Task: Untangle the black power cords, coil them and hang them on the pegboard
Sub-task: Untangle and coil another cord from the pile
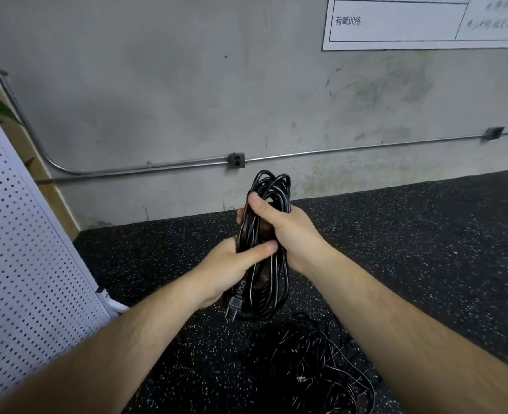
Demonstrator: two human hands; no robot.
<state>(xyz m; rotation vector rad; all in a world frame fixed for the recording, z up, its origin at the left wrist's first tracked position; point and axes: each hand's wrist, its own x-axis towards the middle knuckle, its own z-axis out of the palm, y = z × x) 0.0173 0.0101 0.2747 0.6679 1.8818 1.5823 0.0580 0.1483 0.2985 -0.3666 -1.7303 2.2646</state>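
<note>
Both forearms enter from 6 o'clock. At 5 o'clock a tangle of cords lies on the speckled black floor. The white pegboard stands at 9 o'clock. A conduit with an outlet box runs along the concrete wall at 12 o'clock. At centre, the left hand and right hand each grip the coiled cord, right above left. Its plug hangs just below the left hand.
</note>
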